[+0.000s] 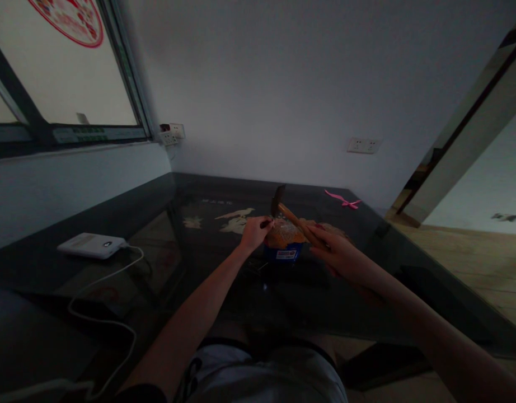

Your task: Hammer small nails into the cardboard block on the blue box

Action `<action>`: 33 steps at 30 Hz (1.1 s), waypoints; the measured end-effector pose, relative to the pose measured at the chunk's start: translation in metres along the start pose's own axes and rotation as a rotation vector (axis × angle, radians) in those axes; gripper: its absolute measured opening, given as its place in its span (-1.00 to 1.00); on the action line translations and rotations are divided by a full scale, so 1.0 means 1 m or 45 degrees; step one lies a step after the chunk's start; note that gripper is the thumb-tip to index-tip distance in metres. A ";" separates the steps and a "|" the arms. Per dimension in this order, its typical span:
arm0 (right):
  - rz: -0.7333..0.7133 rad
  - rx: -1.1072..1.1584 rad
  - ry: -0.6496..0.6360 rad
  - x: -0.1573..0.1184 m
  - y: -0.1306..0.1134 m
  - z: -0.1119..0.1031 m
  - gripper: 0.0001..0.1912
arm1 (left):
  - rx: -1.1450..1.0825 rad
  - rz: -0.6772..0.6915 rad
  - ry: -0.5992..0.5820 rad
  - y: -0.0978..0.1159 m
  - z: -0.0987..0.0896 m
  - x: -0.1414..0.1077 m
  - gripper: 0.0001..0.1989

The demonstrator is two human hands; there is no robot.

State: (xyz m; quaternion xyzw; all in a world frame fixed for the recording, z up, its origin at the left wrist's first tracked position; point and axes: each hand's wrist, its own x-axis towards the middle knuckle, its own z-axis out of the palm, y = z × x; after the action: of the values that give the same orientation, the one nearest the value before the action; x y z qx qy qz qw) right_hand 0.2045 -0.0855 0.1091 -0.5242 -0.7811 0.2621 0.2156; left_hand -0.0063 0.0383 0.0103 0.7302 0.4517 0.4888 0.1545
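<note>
My right hand is wrapped round the wooden handle of a hammer. Its dark head stands up at the far end of the handle, just above the package. That package has a blue lower part with a label and an orange-brown, shiny upper part, and it sits on the dark table. My left hand is closed in a pinch at the package's upper left side, close to the hammer head. What its fingertips hold is too small and dark to name. More brownish material shows behind my right hand, partly hidden.
A white power bank with a white cable lies on the left of the dark glossy table. A pink ribbon rests near the far right corner. Wall sockets and a window are beyond.
</note>
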 end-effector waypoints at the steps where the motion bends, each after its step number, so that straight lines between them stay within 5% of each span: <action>1: 0.013 -0.001 -0.010 0.000 0.001 0.000 -0.42 | -0.007 -0.004 -0.002 -0.001 0.001 0.000 -0.84; 33: 0.038 0.171 -0.054 -0.006 -0.007 -0.008 -0.43 | 0.054 0.014 -0.001 0.000 -0.002 -0.001 -0.84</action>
State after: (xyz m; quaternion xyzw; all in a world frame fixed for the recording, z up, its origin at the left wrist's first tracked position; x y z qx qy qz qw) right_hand 0.2069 -0.0921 0.1194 -0.5144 -0.7583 0.3279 0.2299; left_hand -0.0080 0.0373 0.0111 0.7360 0.4579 0.4796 0.1364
